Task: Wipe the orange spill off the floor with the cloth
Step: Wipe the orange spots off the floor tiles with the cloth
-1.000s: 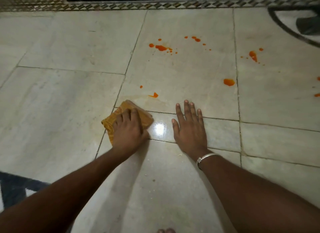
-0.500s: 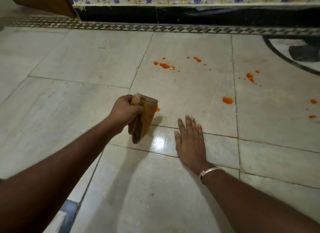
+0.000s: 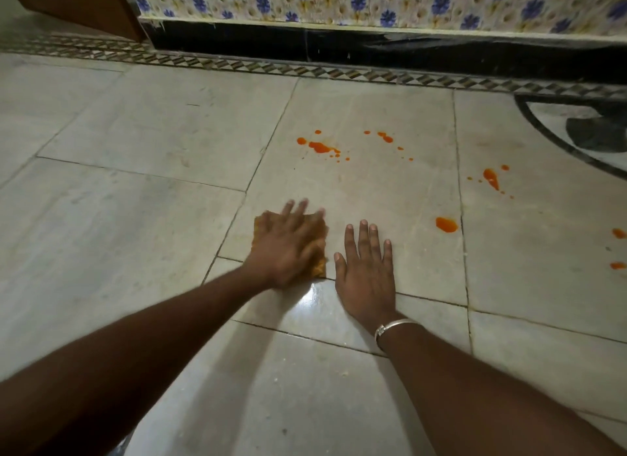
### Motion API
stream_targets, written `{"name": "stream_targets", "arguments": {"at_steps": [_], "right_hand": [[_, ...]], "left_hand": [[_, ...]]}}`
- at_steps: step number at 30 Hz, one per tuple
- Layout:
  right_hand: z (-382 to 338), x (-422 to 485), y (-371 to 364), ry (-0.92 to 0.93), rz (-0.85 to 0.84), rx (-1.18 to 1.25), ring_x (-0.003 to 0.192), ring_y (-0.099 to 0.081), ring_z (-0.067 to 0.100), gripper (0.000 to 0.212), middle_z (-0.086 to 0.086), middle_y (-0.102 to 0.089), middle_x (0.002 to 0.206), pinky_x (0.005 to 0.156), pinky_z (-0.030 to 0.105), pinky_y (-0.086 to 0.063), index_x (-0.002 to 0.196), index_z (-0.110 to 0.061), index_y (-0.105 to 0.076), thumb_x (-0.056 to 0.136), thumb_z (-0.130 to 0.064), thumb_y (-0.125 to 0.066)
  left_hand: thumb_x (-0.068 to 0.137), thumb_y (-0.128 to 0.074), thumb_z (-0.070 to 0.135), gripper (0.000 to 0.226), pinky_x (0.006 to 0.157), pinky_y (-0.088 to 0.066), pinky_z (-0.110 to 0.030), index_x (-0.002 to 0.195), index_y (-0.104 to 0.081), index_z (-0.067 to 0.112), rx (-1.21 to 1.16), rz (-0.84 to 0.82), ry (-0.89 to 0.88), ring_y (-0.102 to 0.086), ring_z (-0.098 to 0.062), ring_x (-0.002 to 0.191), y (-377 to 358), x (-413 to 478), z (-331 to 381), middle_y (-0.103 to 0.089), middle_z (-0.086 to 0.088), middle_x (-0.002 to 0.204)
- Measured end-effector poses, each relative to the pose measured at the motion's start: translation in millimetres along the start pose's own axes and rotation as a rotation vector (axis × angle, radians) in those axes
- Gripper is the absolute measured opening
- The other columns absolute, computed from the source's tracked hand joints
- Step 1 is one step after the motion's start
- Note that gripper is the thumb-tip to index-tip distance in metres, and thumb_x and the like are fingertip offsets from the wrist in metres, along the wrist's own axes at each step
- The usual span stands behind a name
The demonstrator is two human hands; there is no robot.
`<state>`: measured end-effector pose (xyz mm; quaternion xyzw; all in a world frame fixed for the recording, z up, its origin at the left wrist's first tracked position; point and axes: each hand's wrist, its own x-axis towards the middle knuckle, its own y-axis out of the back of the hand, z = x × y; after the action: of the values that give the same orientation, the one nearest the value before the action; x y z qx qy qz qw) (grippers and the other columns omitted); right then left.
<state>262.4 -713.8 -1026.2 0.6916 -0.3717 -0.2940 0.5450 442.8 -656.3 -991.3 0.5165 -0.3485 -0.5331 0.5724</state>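
My left hand (image 3: 288,243) presses flat on a folded orange-brown cloth (image 3: 320,267), pinning it to the pale marble floor; the hand hides most of the cloth. Just to its right, my right hand (image 3: 368,272) lies flat on the floor with fingers spread and nothing in it, a silver bangle on the wrist. Orange spill marks lie farther out: a cluster of drops (image 3: 320,147), smaller drops (image 3: 386,138), a round blob (image 3: 446,224), a streak (image 3: 491,178) and spots at the right edge (image 3: 618,233).
A wall with blue-flower tiles (image 3: 373,0) and a black skirting (image 3: 373,46) closes the far side, with a patterned border strip (image 3: 271,67) along the floor. A brown wooden door (image 3: 84,4) stands at the top left. A dark inlay curve (image 3: 556,136) marks the floor at right.
My left hand, which held the cloth lifted off the floor half a second ago, has pressed it back down on the floor. The small orange spot near the cloth is no longer visible.
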Motion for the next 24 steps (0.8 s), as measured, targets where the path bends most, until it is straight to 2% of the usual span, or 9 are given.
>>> {"name": "stream_targets", "arguments": {"at_steps": [1, 3, 6, 9, 13, 16, 19, 20, 24], "right_hand": [[0.1, 0.4, -3.0, 0.000, 0.011, -0.027, 0.158, 0.004, 0.027, 0.064, 0.012, 0.000, 0.171, 0.127, 0.051, 0.000, 0.163, -0.016, -0.006, 0.106, -0.044, -0.019], [-1.8, 1.1, -5.9, -0.004, 0.030, -0.042, 0.158, 0.000, 0.027, 0.065, 0.012, -0.003, 0.171, 0.127, 0.051, -0.002, 0.163, -0.016, -0.007, 0.106, -0.045, -0.019], [1.7, 1.4, -8.6, -0.003, 0.020, -0.045, 0.158, 0.000, 0.027, 0.065, 0.012, -0.002, 0.171, 0.127, 0.051, -0.003, 0.163, -0.017, -0.006, 0.106, -0.045, -0.018], [1.8, 0.3, -7.5, 0.003, 0.009, -0.046, 0.158, 0.004, 0.027, 0.065, 0.011, 0.001, 0.171, 0.127, 0.051, -0.003, 0.163, -0.017, -0.003, 0.106, -0.045, -0.016], [0.5, 0.4, -7.0, -0.002, 0.007, -0.044, 0.158, 0.005, 0.027, 0.065, 0.012, 0.003, 0.171, 0.127, 0.051, -0.002, 0.163, -0.016, -0.002, 0.105, -0.045, -0.012], [-0.9, -0.2, -6.7, -0.001, 0.005, -0.065, 0.158, 0.005, 0.027, 0.065, 0.012, 0.003, 0.170, 0.127, 0.051, -0.003, 0.163, -0.016, -0.001, 0.104, -0.041, -0.009], [1.6, 0.1, -7.0, 0.004, 0.001, -0.059, 0.158, 0.004, 0.026, 0.063, 0.011, 0.002, 0.171, 0.127, 0.050, -0.004, 0.163, -0.017, -0.003, 0.106, -0.040, -0.017], [2.4, -0.3, -7.1, 0.003, 0.000, -0.053, 0.158, 0.004, 0.026, 0.063, 0.010, 0.002, 0.171, 0.127, 0.050, -0.003, 0.163, -0.018, -0.003, 0.106, -0.041, -0.019], [1.2, -1.2, -6.0, -0.004, 0.012, -0.026, 0.158, 0.003, 0.026, 0.063, 0.010, 0.000, 0.171, 0.127, 0.050, -0.003, 0.163, -0.018, -0.005, 0.107, -0.041, -0.021]], "left_hand": [[0.102, -0.005, 0.067, 0.068, 0.124, 0.009, -0.061, 0.164, 0.005, 0.042, 0.090, -0.036, -0.036, 0.016, -0.021, 0.160, -9.9, 5.3, 2.3, 0.013, 0.002, 0.175], [0.098, 0.005, 0.067, 0.070, 0.124, 0.010, -0.064, 0.163, 0.008, 0.042, 0.168, -0.020, -0.056, 0.017, -0.021, 0.160, -20.4, 14.7, -1.1, 0.014, 0.003, 0.174], [0.100, 0.002, 0.067, 0.070, 0.124, 0.006, -0.064, 0.165, 0.002, 0.042, 0.134, 0.071, -0.009, 0.011, -0.021, 0.161, -26.7, 25.6, -7.0, 0.006, 0.003, 0.176], [0.103, -0.004, 0.063, 0.067, 0.125, 0.007, -0.063, 0.165, -0.002, 0.040, 0.087, 0.162, 0.148, 0.008, -0.022, 0.161, -32.6, 21.7, -7.3, 0.003, 0.003, 0.175], [0.103, 0.001, 0.062, 0.070, 0.122, 0.016, -0.063, 0.166, 0.006, 0.032, 0.003, 0.178, 0.351, 0.013, -0.026, 0.161, -42.7, 9.8, 20.2, 0.011, -0.002, 0.175], [0.103, 0.001, 0.061, 0.071, 0.123, 0.014, -0.062, 0.165, 0.009, 0.029, 0.016, 0.161, 0.254, 0.014, -0.025, 0.160, -50.9, 10.8, 35.9, 0.014, -0.003, 0.174], [0.100, 0.002, 0.067, 0.078, 0.126, 0.009, -0.062, 0.165, 0.010, 0.025, 0.029, 0.133, 0.115, 0.011, -0.019, 0.161, -37.0, 35.1, 15.0, 0.008, 0.001, 0.175], [0.098, 0.003, 0.069, 0.081, 0.126, 0.008, -0.061, 0.166, 0.008, 0.024, 0.035, 0.124, 0.135, 0.009, -0.018, 0.161, -30.1, 41.5, 2.7, 0.007, 0.001, 0.175], [0.097, 0.006, 0.072, 0.087, 0.125, 0.011, -0.062, 0.166, 0.006, 0.019, -0.013, 0.190, 0.399, 0.011, -0.023, 0.161, -29.1, 26.0, -21.2, 0.009, -0.005, 0.175]]}}
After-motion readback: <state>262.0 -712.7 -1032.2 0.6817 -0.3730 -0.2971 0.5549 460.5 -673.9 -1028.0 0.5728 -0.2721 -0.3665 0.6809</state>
